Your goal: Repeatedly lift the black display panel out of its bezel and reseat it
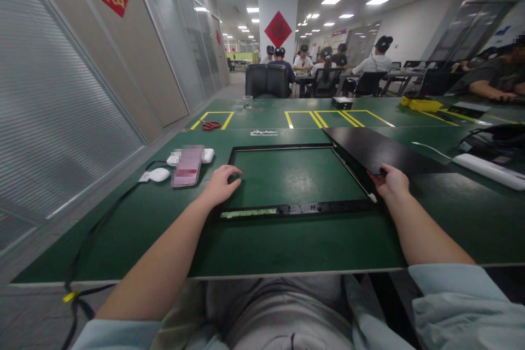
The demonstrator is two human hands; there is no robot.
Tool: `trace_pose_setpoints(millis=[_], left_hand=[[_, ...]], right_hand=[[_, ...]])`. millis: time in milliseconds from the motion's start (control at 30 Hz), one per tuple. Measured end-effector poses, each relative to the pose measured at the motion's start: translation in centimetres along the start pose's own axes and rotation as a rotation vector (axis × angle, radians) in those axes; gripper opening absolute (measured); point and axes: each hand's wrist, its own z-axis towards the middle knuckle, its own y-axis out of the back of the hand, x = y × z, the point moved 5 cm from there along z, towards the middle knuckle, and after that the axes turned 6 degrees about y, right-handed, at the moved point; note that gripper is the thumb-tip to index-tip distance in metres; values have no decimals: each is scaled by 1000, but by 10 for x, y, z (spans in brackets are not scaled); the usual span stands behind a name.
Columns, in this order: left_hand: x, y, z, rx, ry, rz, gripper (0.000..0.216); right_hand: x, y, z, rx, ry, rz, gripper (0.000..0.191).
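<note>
A black rectangular frame (324, 208) lies flat on the green table (295, 251) in front of me, with a green strip along the left part of its near bar. My left hand (221, 185) is over the frame's left bar, fingers loosely bent and apart, reaching past its inner edge. Whether it touches the bar I cannot tell. My right hand (391, 181) grips the near left edge of a thin black panel (381, 147). That panel is tilted beside the frame's right bar, and the fingers under it are partly hidden.
A phone (188, 167) and white devices (159, 175) with a black cable are at the left. Red-handled scissors (211, 126), small white pieces (263, 133) and a clear cup (247, 101) stand farther back. A white bar (488, 170) and dark cables (496, 142) lie right. People sit beyond.
</note>
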Motion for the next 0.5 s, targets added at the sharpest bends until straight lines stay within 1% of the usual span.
trace_pose_setpoints(millis=[500], left_hand=[[-2,0,-1,24,5,7,22]], right_hand=[[-10,2,15,45,-33,7,20]])
